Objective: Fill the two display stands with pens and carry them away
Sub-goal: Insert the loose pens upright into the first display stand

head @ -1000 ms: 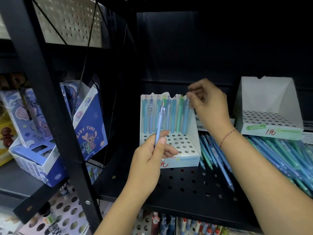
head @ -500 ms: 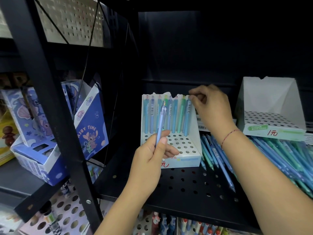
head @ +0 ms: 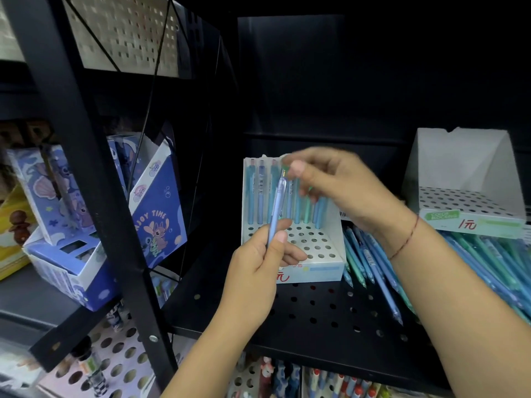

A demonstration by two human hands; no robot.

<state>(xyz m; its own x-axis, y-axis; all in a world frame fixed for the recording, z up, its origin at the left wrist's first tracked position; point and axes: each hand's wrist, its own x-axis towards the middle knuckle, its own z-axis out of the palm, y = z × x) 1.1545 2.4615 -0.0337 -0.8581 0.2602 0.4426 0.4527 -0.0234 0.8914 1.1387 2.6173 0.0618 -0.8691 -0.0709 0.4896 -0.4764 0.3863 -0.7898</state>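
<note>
Low at the centre of the frame, a pale blue pen (head: pixel 276 208) is pinched upright by the left hand (head: pixel 258 262), in front of the white perforated display stand (head: pixel 319 272), of which only the back row is filled. At the pen's top the right hand (head: pixel 342 185) is blurred; whether the pen is gripped by it cannot be told. Loose pens (head: pixel 370 259) are heaped to the right, below the empty second display stand (head: pixel 465 168). Filling of the first stand is judged under way; next, the pen's tip must be aligned with a free hole and pressed down.
</note>
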